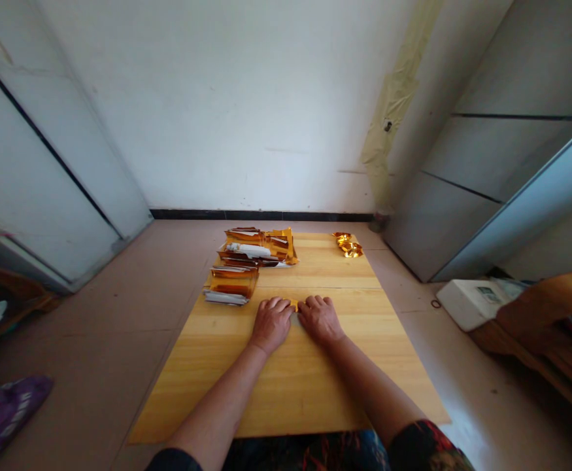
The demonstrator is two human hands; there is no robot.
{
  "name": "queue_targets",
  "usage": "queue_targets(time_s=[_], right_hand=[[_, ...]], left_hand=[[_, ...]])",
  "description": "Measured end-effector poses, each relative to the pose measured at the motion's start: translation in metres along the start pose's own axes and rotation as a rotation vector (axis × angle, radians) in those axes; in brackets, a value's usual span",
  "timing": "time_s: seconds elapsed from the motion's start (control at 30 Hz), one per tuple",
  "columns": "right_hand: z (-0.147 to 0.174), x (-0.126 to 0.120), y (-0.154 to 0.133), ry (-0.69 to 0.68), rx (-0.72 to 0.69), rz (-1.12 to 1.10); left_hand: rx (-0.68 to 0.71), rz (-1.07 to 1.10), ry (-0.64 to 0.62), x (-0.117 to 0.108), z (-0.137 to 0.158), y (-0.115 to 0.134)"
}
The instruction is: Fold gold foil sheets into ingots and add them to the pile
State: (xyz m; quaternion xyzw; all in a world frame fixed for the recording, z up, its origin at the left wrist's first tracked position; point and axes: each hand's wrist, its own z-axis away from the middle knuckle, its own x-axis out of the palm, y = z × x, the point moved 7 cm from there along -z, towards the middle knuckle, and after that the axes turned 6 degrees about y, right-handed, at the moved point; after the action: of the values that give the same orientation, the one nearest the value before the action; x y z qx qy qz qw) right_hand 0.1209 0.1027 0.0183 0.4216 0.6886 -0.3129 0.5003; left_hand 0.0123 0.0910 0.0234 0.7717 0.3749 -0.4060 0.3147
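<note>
My left hand [272, 324] and my right hand [321, 319] rest close together on the wooden table, fingers curled down. Between their fingertips shows a small piece of gold foil paper [294, 305], gripped from both sides; most of it is hidden under the fingers. Beyond my left hand lies a stack of gold foil sheets [234, 281] with white edges. Behind that sits a larger, looser pile of gold and white sheets [259, 248]. At the table's far right corner are a few shiny folded gold pieces [348, 245].
The wooden table [364, 366] stands on a tiled floor before a white wall [246, 118]. Grey cabinet panels [486, 144] rise at the right. A white box [467, 304] lies beside a wooden seat at the right, and a purple bag [8, 418] lies at lower left.
</note>
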Motion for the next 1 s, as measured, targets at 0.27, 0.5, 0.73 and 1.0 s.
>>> queue_targets(time_s=[0.27, 0.5, 0.73, 1.0], right_hand=[[0.023, -0.008, 0.028, 0.057, 0.071, -0.010], [0.018, -0.011, 0.037, 0.074, 0.156, -0.083], [0.007, 0.001, 0.034, 0.026, 0.174, -0.200], [0.011, -0.002, 0.046, -0.045, 0.249, -0.206]], left_hand=[[-0.046, -0.001, 0.006, 0.000, 0.001, -0.004], [-0.062, 0.003, -0.008, 0.001, 0.002, -0.006], [-0.087, -0.004, -0.007, -0.001, 0.001, -0.005], [-0.108, -0.021, -0.002, -0.002, 0.001, -0.005]])
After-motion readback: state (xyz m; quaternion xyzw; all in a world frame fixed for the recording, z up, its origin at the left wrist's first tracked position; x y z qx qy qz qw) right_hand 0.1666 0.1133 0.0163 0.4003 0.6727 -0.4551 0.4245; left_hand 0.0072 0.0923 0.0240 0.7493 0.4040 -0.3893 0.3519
